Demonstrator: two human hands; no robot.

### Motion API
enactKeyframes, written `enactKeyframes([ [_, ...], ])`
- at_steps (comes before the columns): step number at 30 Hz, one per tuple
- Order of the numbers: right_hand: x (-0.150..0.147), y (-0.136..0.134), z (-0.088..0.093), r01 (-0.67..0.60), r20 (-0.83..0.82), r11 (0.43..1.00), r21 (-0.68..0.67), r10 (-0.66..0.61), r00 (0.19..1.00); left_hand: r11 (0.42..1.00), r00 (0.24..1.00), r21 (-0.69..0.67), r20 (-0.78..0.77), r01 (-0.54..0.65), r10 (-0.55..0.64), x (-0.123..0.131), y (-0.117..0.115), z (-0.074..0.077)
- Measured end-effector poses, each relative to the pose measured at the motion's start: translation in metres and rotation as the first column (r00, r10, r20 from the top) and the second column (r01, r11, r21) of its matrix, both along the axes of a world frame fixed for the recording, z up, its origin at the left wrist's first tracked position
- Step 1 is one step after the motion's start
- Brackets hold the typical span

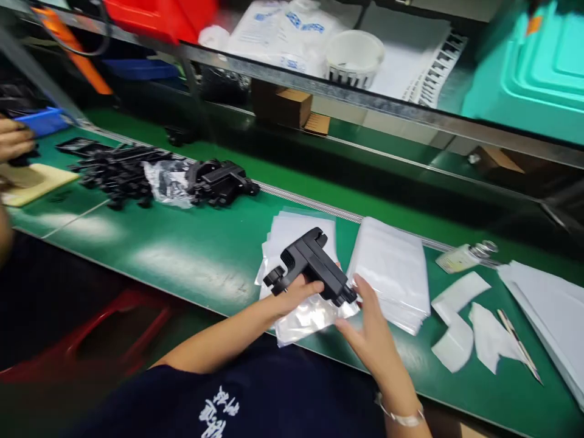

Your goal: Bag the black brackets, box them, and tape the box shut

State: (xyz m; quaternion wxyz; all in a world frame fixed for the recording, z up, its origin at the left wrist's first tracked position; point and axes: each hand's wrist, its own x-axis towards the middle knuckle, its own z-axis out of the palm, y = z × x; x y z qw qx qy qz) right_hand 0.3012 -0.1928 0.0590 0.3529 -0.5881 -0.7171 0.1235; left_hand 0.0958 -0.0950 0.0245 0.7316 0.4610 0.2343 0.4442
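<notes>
A black plastic clamp (pixel 314 261) with a round screw knob at its near left end lies across my left hand (pixel 294 295). The thumb of that hand presses against its side, and the other fingers are mostly hidden beneath it. My right hand (pixel 371 328) is at the clamp's right end, thumb and fingers apart; whether a fingertip touches the clamp I cannot tell. Under both hands is a clear plastic bag (pixel 303 322), overlapping a stack of clear bags (pixel 298 225). Another stack of bags (pixel 387 261) lies just beyond my right hand.
Black clamps and parts (pixel 123 170) are heaped at the left, with a crumpled bag (pixel 168 182) among them. A small bottle (pixel 463 257), backing-paper strips (pixel 456 328) and a pen (pixel 517 344) lie right. A metal shelf (pixel 292 73) spans above. Another person's hand (pixel 16 141) shows far left.
</notes>
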Motion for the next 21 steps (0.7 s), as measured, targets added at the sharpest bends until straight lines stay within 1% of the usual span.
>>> enactKeyframes([
  [1,-0.003,-0.001,0.0,0.015,-0.011,0.999,-0.032,-0.016,1.0,0.996,0.996,0.025,-0.021,0.085,-0.085,0.012,-0.005,0.0],
  [2,-0.004,0.0,0.0,0.031,-0.031,0.997,-0.066,-0.033,0.999,0.988,0.988,0.046,-0.053,0.146,-0.143,0.018,-0.009,0.0],
  [4,-0.002,0.002,0.002,0.065,-0.082,0.992,-0.106,-0.074,0.994,0.971,0.97,0.064,-0.1,0.229,-0.222,0.015,-0.008,0.0],
  [5,0.002,0.001,0.003,0.082,-0.098,0.992,-0.094,-0.091,0.991,0.967,0.964,0.041,-0.095,0.253,-0.248,0.009,-0.005,0.0],
  [7,0.012,-0.004,0.006,0.095,-0.093,0.995,-0.022,-0.096,0.991,0.946,0.947,-0.078,-0.039,0.315,-0.318,-0.005,0.005,0.001],
  [9,0.021,-0.012,0.009,0.055,-0.042,0.998,0.035,-0.053,0.998,0.919,0.934,-0.182,-0.012,0.349,-0.357,-0.011,0.013,0.003],
  [10,0.024,-0.016,0.01,0.013,-0.013,0.999,0.04,-0.013,1.0,0.925,0.937,-0.191,-0.053,0.329,-0.344,-0.01,0.015,0.005],
  [11,0.026,-0.018,0.01,-0.035,0.007,0.999,0.024,0.035,0.999,0.943,0.941,-0.168,-0.131,0.288,-0.311,-0.008,0.015,0.007],
  [12,0.027,-0.019,0.009,-0.076,0.004,0.997,-0.009,0.076,0.997,0.967,0.942,-0.118,-0.226,0.225,-0.247,-0.004,0.014,0.008],
  [13,0.027,-0.019,0.006,-0.093,-0.031,0.994,-0.048,0.092,0.995,0.986,0.933,-0.049,-0.319,0.159,-0.166,0.0,0.012,0.01],
  [14,0.027,-0.017,0.003,-0.07,-0.105,0.994,-0.089,0.06,0.993,0.994,0.914,0.027,-0.397,0.105,-0.086,0.003,0.01,0.012],
  [15,0.027,-0.015,-0.002,-0.015,-0.212,0.99,-0.141,-0.016,0.977,0.992,0.891,0.1,-0.454,0.072,-0.019,0.004,0.007,0.014],
  [16,0.028,-0.013,-0.007,0.043,-0.338,0.976,-0.215,-0.116,0.934,0.984,0.868,0.168,-0.496,0.062,0.03,0.004,0.004,0.016],
  [17,0.028,-0.01,-0.012,0.075,-0.46,0.948,-0.31,-0.219,0.86,0.97,0.844,0.232,-0.533,0.073,0.064,0.002,0.003,0.017],
  [18,0.027,-0.007,-0.017,0.069,-0.558,0.911,-0.408,-0.308,0.77,0.952,0.82,0.289,-0.566,0.099,0.086,-0.001,0.001,0.019],
  [19,0.027,-0.004,-0.022,0.027,-0.625,0.87,-0.492,-0.375,0.685,0.933,0.799,0.334,-0.593,0.138,0.094,-0.005,0.0,0.02],
  [20,0.026,-0.002,-0.025,-0.028,-0.665,0.835,-0.55,-0.417,0.62,0.912,0.785,0.369,-0.612,0.178,0.095,-0.008,0.0,0.021],
  [21,0.024,-0.001,-0.026,-0.073,-0.686,0.814,-0.576,-0.432,0.586,0.896,0.778,0.392,-0.622,0.21,0.09,-0.011,0.0,0.022],
])
